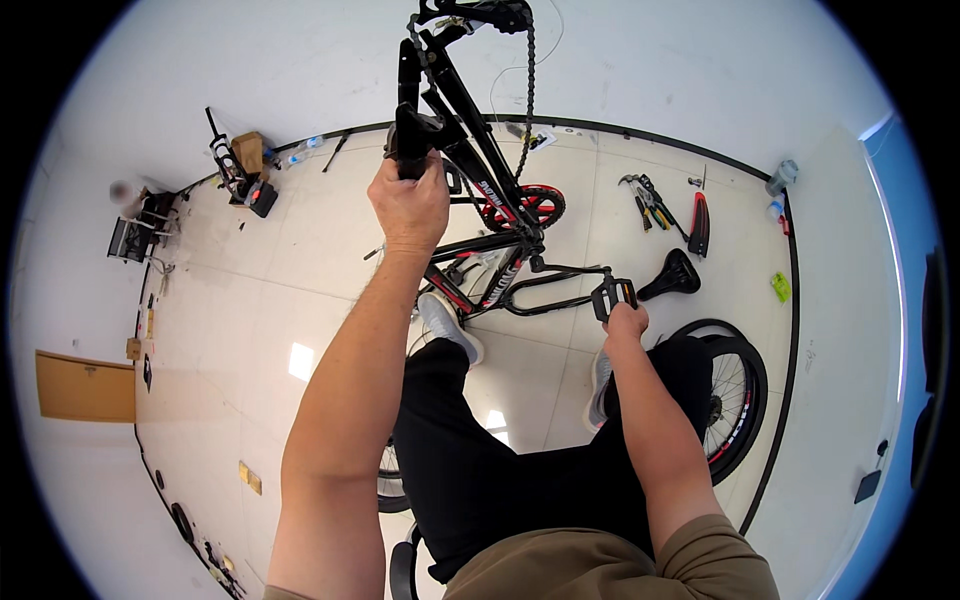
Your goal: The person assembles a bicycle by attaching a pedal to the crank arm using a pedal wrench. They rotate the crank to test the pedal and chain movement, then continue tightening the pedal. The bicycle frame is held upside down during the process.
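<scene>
Bicycle frame (470,130) held up off the tiled floor by both hands, black with red lettering.

Left hand (408,205) sits at about 11 o'clock from the middle of the view, its fingers wrapped tight around a black part of the frame that rises out of the fist toward 12 o'clock. Right hand (625,322) lies at about 3 o'clock, closed over the black pedal (613,295), which pokes out just above the knuckles. A loose chain (528,90) hangs from the top of the frame down to the red chainring (530,205) between the two hands. A black saddle (675,275) and some hand tools (648,202) lie on the floor toward 2 o'clock, and a spoked wheel (735,395) rests beside the right forearm at 4 o'clock.
</scene>
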`<state>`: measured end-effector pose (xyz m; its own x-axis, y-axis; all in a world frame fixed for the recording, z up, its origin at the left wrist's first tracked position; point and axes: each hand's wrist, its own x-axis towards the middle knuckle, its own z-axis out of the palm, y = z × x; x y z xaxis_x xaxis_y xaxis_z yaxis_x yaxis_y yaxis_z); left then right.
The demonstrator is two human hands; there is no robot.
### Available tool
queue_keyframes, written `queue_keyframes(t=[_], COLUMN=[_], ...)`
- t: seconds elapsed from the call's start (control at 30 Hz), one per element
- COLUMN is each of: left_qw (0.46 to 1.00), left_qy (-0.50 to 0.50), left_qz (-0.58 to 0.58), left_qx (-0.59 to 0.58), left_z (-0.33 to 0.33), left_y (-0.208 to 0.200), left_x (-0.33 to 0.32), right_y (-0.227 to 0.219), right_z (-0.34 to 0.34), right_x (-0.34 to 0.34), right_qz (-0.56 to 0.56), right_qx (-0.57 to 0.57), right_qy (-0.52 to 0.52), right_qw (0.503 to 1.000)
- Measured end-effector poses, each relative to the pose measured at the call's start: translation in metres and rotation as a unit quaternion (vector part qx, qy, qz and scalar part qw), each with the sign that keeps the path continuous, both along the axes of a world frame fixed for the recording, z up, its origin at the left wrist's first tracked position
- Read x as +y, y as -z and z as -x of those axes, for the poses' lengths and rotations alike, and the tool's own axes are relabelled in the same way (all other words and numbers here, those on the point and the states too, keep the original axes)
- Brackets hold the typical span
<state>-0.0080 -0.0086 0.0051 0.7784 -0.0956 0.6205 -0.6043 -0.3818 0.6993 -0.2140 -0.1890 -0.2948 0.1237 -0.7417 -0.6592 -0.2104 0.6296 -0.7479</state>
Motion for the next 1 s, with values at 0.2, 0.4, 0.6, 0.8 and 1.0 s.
queue_keyframes(t=[0.2, 0.4, 0.6, 0.8, 1.0], left_qw=[1.000, 0.999, 1.000, 1.000, 1.000], left_qy=[-0.002, -0.009, 0.003, 0.000, 0.001], left_qz=[0.003, -0.004, 0.020, 0.021, 0.022], left_qx=[0.030, 0.032, -0.023, -0.013, -0.020], left_z=[0.006, 0.007, 0.000, 0.001, 0.003], left_y=[-0.004, -0.003, 0.006, 0.004, 0.003], left_x=[0.001, 0.000, -0.001, -0.002, -0.001], right_y=[-0.053, -0.093, -0.112, -0.121, -0.132], right_z=[0.010, 0.019, 0.023, 0.020, 0.020], right_x=[0.002, 0.003, 0.010, 0.018, 0.024], right_qz=[-0.023, -0.013, 0.033, 0.060, 0.057], right_qx=[-0.038, -0.082, -0.141, -0.222, -0.283], right_qy=[-0.004, 0.006, 0.001, 0.012, -0.003], right_qw=[0.999, 0.997, 0.989, 0.973, 0.958])
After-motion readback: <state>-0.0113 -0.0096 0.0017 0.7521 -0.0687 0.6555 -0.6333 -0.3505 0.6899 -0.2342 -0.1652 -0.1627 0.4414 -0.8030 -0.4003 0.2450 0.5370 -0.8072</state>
